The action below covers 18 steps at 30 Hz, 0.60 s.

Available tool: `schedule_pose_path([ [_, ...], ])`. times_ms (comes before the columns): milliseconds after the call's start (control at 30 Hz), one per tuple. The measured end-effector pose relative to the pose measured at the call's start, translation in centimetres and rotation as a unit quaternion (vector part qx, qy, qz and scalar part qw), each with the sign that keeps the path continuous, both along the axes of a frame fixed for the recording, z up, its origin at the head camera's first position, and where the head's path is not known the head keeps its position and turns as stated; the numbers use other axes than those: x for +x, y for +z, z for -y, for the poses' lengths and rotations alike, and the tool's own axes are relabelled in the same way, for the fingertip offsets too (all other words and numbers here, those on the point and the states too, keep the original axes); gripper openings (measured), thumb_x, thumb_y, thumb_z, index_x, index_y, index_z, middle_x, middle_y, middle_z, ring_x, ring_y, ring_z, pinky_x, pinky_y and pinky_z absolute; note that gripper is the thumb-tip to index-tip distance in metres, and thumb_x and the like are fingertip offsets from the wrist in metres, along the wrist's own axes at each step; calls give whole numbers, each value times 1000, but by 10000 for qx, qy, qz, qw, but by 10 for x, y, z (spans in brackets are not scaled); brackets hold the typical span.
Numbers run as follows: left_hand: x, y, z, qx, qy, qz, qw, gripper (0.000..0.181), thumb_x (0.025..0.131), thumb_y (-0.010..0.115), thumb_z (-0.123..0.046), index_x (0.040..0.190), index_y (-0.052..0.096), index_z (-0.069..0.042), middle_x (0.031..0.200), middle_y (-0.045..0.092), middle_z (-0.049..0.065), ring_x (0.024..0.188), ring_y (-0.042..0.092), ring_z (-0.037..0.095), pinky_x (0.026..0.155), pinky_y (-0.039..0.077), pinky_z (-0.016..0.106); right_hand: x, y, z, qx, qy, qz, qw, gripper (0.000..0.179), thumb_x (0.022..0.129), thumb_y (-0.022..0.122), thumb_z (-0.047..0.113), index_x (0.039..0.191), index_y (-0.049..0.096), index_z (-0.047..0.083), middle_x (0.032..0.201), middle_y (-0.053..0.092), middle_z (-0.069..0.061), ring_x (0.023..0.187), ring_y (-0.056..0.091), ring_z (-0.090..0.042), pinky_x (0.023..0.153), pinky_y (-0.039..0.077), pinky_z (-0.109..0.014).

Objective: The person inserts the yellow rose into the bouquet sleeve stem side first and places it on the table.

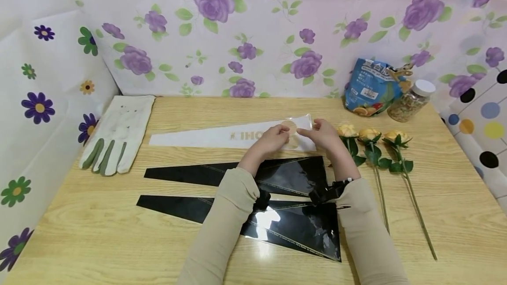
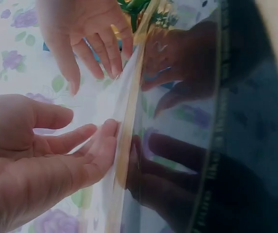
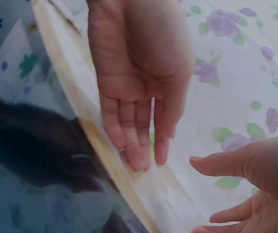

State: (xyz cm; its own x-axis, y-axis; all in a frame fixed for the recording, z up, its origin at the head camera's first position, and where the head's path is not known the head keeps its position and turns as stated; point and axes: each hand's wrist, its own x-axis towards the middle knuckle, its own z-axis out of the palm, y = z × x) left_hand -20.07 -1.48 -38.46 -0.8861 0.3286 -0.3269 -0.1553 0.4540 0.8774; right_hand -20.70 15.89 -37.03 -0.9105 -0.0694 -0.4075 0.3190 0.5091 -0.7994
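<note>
A tapered white flower sleeve [image 1: 190, 139] with gold lettering and a clear film edge lies flat at the far side of the table. My left hand [image 1: 272, 140] rests its fingertips on the wide part, fingers loosely bent in the left wrist view. My right hand [image 1: 324, 136] is at the sleeve's wide right end, its fingers extended and the thumb apart from them in the right wrist view. Two glossy black flower sleeves [image 1: 178, 173] [image 1: 174, 206] lie nearer, below my forearms. Three yellow roses [image 1: 369, 134] with green leaves lie just right of my right hand.
A white and green work glove [image 1: 123, 126] lies at the table's left. At the back right stand a blue pouch [image 1: 370, 87] with a gold clip and a white-lidded clear jar [image 1: 412, 100]. Floral sheeting [image 1: 166, 34] walls the back.
</note>
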Motion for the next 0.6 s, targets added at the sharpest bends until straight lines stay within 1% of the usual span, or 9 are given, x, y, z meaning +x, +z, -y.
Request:
schedule_pose_path([
  [167, -3, 4, -2, -391, -268, -129, 9988, 42, 100, 38, -27, 136, 43, -7, 127, 55, 13, 121, 48, 27, 99, 39, 40, -4, -2, -9, -593, 29, 286, 9978, 80, 91, 61, 34, 148, 15, 1, 152, 20, -17, 136, 27, -34, 107, 30, -46],
  [233, -3, 4, -2, -431, -333, -126, 9984, 43, 100, 40, -29, 137, 42, -7, 127, 55, 13, 121, 49, 27, 98, 40, 40, -5, -4, -11, -679, 64, 373, 9970, 76, 91, 61, 33, 147, 20, 1, 153, 20, -15, 136, 27, -34, 107, 31, -46],
  [300, -3, 4, -1, -393, -363, -80, 9985, 43, 100, 40, -28, 137, 42, -6, 127, 55, 14, 119, 50, 27, 97, 41, 39, -6, -6, -12, -769, 71, 495, 9958, 72, 91, 60, 31, 146, 25, 2, 151, 24, -15, 133, 34, -31, 104, 35, -43],
  [367, -3, 4, 0, -319, -364, -28, 9988, 44, 100, 41, -29, 137, 41, -6, 127, 55, 15, 118, 51, 27, 96, 41, 40, -6, -8, -13, -924, 70, 602, 9939, 67, 92, 59, 29, 145, 28, 2, 144, 34, -16, 118, 47, -28, 95, 42, -38],
  [400, -3, 4, 0, -293, -383, 2, 9988, 45, 100, 41, -29, 138, 40, -6, 129, 53, 16, 118, 51, 28, 96, 41, 40, -7, -9, -13, -1005, 54, 652, 9928, 65, 93, 58, 28, 145, 29, 2, 140, 38, -17, 109, 52, -24, 89, 45, -35],
  [433, -3, 4, 0, -298, -407, -14, 9987, 45, 100, 40, -30, 138, 39, -5, 130, 52, 16, 119, 50, 28, 96, 41, 40, -7, -10, -13, -1097, 29, 690, 9916, 63, 93, 58, 27, 144, 29, 2, 135, 42, -17, 97, 54, -21, 82, 46, -32],
  [500, -4, 3, -1, -392, -478, -112, 9980, 46, 100, 41, -30, 138, 39, -5, 133, 48, 16, 122, 47, 28, 98, 39, 41, -8, -11, -13, -1269, 31, 704, 9894, 62, 94, 56, 25, 145, 28, 1, 131, 45, -17, 82, 53, -13, 74, 46, -27],
  [567, -4, 2, -2, -489, -553, -182, 9971, 46, 100, 40, -32, 138, 39, -6, 136, 44, 16, 124, 44, 28, 100, 37, 41, -9, -11, -14, -1289, 52, 670, 9894, 60, 95, 55, 26, 144, 31, 2, 136, 42, -16, 71, 50, -6, 68, 45, -23],
  [600, -4, 2, -2, -524, -583, -218, 9967, 46, 100, 40, -31, 138, 39, -6, 137, 42, 16, 125, 43, 29, 100, 37, 41, -9, -10, -14, -1285, 37, 664, 9895, 59, 95, 56, 27, 143, 32, 3, 139, 39, -15, 63, 46, -5, 65, 43, -22],
])
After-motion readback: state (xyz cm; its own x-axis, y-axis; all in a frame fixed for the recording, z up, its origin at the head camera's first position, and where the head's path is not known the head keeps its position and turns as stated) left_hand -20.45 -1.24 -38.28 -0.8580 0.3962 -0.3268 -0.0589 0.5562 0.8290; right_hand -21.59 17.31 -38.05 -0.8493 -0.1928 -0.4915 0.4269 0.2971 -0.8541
